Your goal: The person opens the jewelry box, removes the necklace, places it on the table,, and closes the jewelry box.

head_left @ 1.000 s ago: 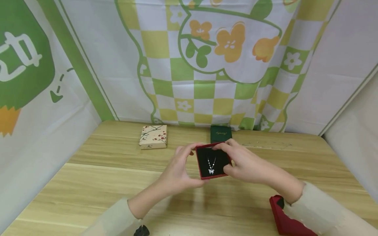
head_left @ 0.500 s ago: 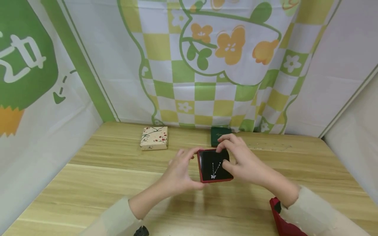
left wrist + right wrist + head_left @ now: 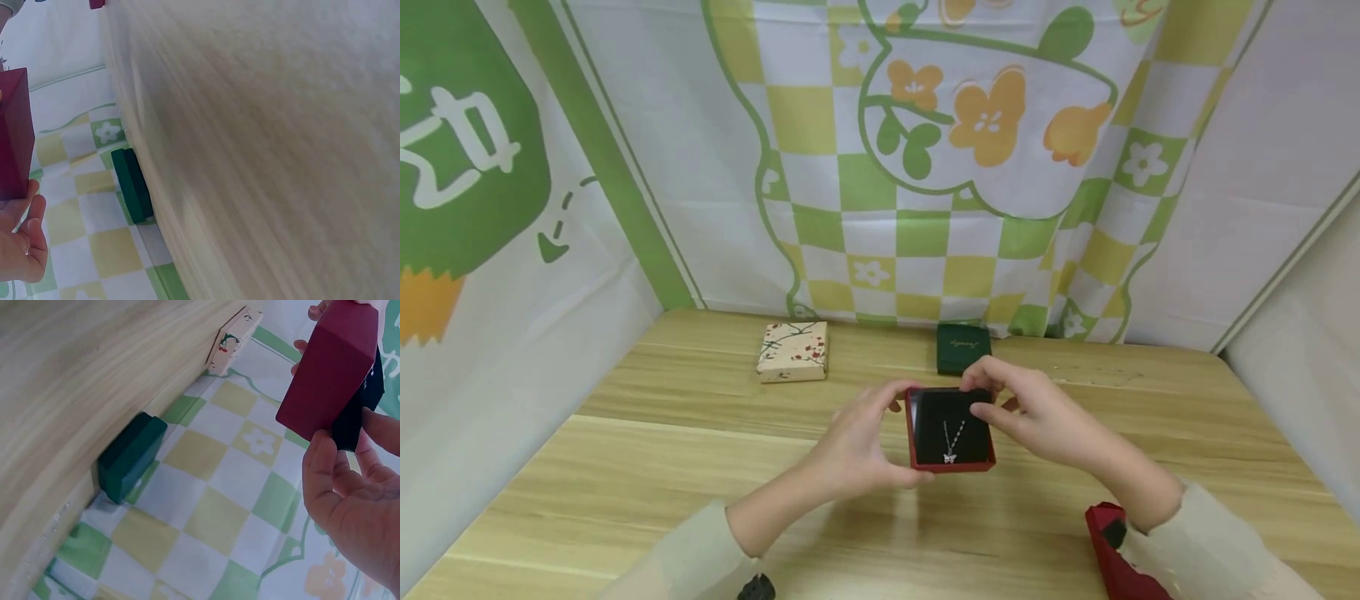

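Note:
Above the table, my left hand (image 3: 853,446) grips a small red jewelry box (image 3: 955,467) by its left side, thumb low and fingers at the top. A black insert pad (image 3: 976,437) fills the box and carries a silver necklace (image 3: 950,457) with a butterfly pendant. My right hand (image 3: 1037,412) pinches the pad's upper right corner between thumb and fingers. In the right wrist view the black pad (image 3: 357,419) juts out past the edge of the red box (image 3: 331,369). The left wrist view catches only the outside of the red box (image 3: 15,137) at its left border.
At the back stand a cream box with a blossom print (image 3: 793,352) and a dark green box (image 3: 962,348). Thin chains (image 3: 1097,372) lie at the back right. A red box part (image 3: 1116,554) sits under the right forearm. A patterned curtain (image 3: 917,233) hangs behind the table.
The red box has come slightly down and to the right. My right fingers have moved from the box's inside to the pad's upper right corner, and the pad has shifted within the box.

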### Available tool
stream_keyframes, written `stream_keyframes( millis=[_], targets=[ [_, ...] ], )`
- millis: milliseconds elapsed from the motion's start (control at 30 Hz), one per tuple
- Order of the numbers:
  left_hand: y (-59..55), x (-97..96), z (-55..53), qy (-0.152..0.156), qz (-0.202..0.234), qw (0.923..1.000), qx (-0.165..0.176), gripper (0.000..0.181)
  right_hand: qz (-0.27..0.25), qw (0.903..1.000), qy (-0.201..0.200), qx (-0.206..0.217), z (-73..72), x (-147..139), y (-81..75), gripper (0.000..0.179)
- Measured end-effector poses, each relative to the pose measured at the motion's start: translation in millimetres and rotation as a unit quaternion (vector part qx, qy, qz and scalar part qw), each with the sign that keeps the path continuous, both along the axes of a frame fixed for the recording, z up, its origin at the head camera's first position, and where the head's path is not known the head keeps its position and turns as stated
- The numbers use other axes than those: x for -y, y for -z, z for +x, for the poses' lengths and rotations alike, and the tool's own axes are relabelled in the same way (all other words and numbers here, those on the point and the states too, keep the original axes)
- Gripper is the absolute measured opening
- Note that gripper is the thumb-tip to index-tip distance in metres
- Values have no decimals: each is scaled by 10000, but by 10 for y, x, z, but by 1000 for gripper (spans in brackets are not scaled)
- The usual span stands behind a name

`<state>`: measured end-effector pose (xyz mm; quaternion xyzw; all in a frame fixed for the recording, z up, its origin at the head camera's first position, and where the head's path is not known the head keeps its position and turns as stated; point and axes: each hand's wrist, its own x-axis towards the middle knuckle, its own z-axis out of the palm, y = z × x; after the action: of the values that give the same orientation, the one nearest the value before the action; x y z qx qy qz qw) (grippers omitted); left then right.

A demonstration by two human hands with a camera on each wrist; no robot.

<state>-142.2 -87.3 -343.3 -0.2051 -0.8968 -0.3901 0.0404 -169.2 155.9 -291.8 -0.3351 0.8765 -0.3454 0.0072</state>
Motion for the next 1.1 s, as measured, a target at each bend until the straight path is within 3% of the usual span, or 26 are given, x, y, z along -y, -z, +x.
stream_keyframes(
  millis=[167, 333, 700, 1100],
  targets=[
    [29, -9, 2, 175, -126, 9997, 122, 96, -240, 9990, 7, 382, 3, -21, 67, 15],
    [38, -26, 11, 158, -374, 9989, 239, 93, -560, 9969, -15, 543, 23, -15, 127, 14],
    [1, -45, 46, 169, -552, 9978, 319, 96, -1018, 9938, 42, 453, 73, -40, 145, 12],
    [36, -37, 71, 474, -537, 9969, 318, 94, -1255, 9896, 597, 366, 135, -110, 52, 15]
  ],
)
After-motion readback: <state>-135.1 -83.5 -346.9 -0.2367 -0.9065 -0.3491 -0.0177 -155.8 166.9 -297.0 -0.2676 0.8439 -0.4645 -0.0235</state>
